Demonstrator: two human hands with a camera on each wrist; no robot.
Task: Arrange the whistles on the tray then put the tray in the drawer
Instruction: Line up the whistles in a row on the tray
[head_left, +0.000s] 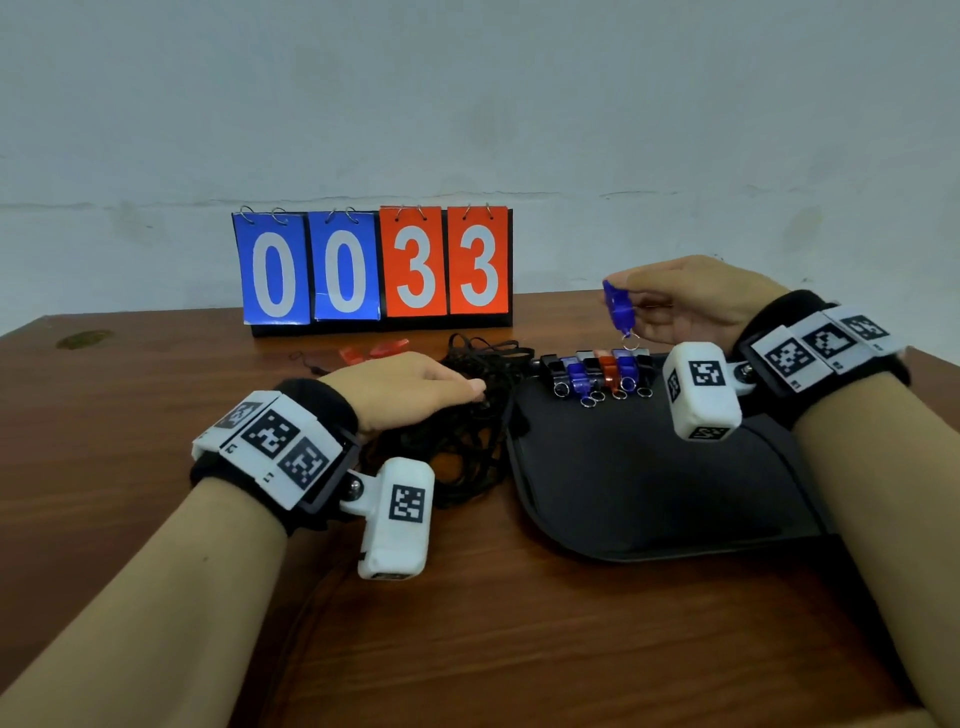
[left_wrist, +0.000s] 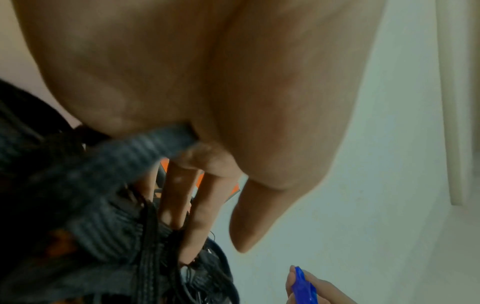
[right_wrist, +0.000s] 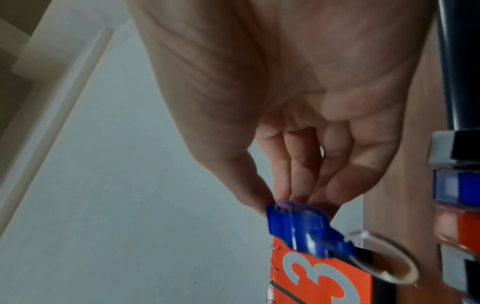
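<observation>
A translucent blue whistle (head_left: 618, 307) with a silver ring is in the right grip (head_left: 691, 301). Below it, blue, black and orange whistles (head_left: 597, 374) line a black tray (head_left: 649, 499). Under the left grip (head_left: 400, 384), black lanyards (head_left: 467, 431) cover the reddish-brown wood-grain table (head_left: 519, 649). Scoreboard (head_left: 373, 267): blue and orange cards, white digits.

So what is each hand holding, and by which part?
The right hand pinches a translucent blue plastic whistle by its body, key ring hanging below. The left hand rests on tangled black cords.

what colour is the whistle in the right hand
Blue whistle, clearest in the right wrist view.
</observation>
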